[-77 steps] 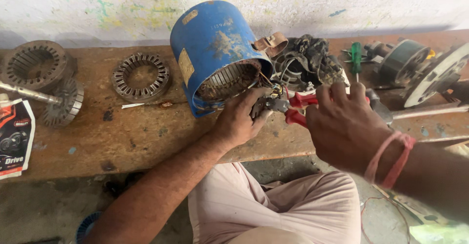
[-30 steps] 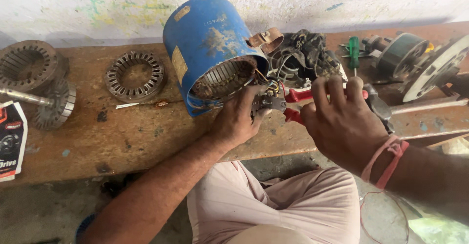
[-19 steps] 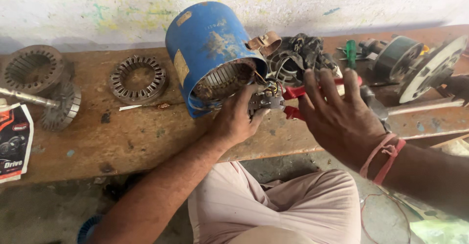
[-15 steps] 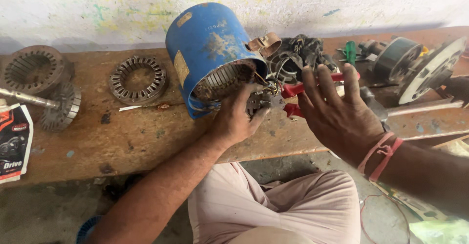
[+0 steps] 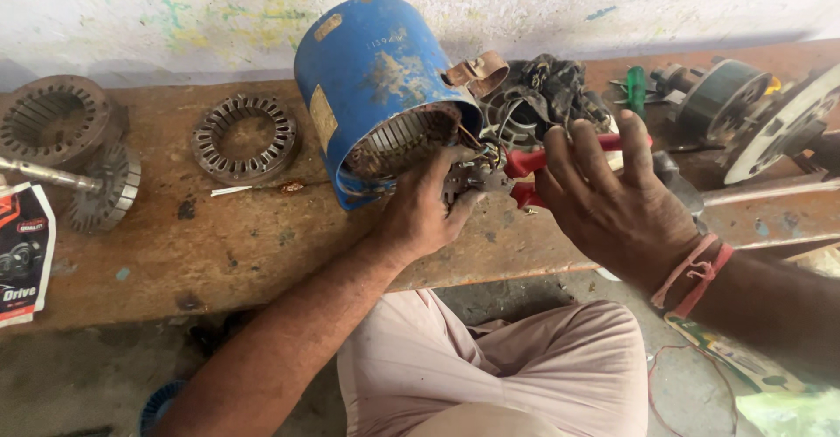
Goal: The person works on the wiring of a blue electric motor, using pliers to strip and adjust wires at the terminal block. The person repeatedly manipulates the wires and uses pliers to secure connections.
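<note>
Blue motor housing (image 5: 376, 78) lies on its side on the wooden bench (image 5: 262, 244), its long axis running from the far left toward the near right, so the open mouth with the slotted stator core faces the person. At that mouth, just right of the rim, sits a small grey wire cluster (image 5: 477, 174), and this is where both hands meet. The left hand (image 5: 424, 214) is nearer: it comes up from the near side and its fingers pinch the cluster against the rim. The red-handled pliers (image 5: 547, 166) lie with their long axis left to right, nose pointing into the cluster, handles toward the right hand (image 5: 617, 205). That hand has its fingers spread and lifted over the handles rather than pressed around them; whether the palm bears on them I cannot tell.

Compared with a second ago, the right hand has loosened from a closed hold on the pliers to this fanned-out posture, while the left hand and the housing have kept their places.
</note>
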